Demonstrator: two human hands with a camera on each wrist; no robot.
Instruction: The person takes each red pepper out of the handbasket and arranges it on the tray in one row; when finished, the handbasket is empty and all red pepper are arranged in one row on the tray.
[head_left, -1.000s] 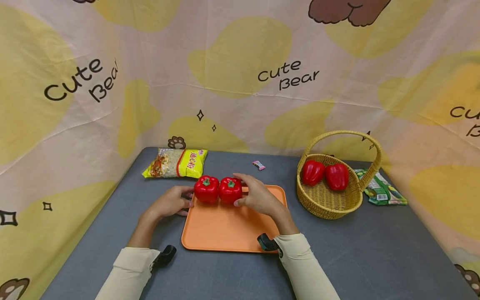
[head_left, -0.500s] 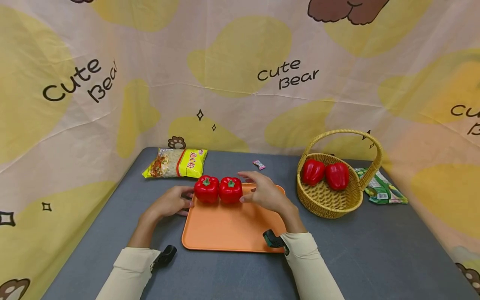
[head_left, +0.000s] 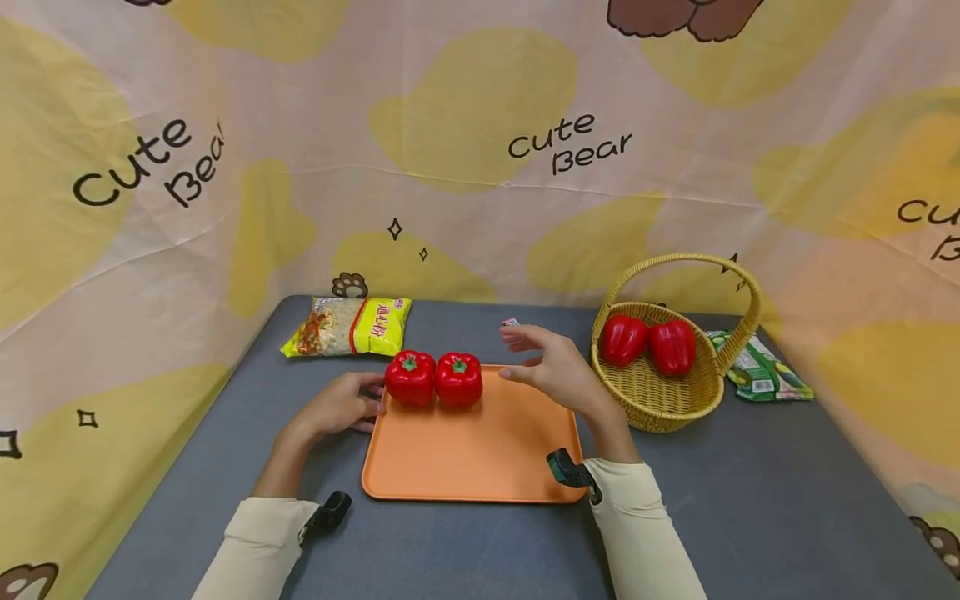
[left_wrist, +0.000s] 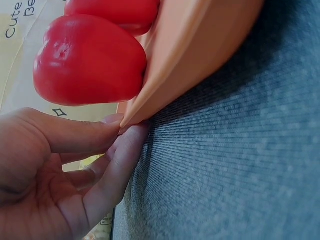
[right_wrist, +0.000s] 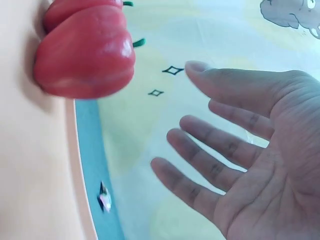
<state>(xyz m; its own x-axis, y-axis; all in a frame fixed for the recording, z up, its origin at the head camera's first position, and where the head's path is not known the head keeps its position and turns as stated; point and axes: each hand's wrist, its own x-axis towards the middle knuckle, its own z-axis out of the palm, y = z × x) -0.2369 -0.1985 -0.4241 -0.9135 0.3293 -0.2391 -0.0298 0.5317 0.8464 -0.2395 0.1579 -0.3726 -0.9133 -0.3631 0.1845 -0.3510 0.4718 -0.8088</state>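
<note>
Two red bell peppers [head_left: 409,382] with green stems stand side by side at the back left of an orange tray [head_left: 480,458]. My left hand [head_left: 337,407] pinches the tray's left edge between thumb and fingers, close under the nearer bell pepper [left_wrist: 90,60] in the left wrist view. Over the tray's back right part is my right hand [head_left: 558,367], apart from the peppers. Its fingers [right_wrist: 192,192] are spread and extended with nothing in them in the right wrist view.
A wicker basket [head_left: 652,410] with two red bell peppers [head_left: 672,347] stands right of the tray, its tall handle upright. Behind it lies a green packet [head_left: 761,375]. A yellow food bag [head_left: 348,327] lies back left. A small wrapped candy [right_wrist: 104,197] lies beyond the tray.
My right hand has let go of the right-hand pepper on the tray and moved away to the right and back. The left hand stays at the tray's edge.
</note>
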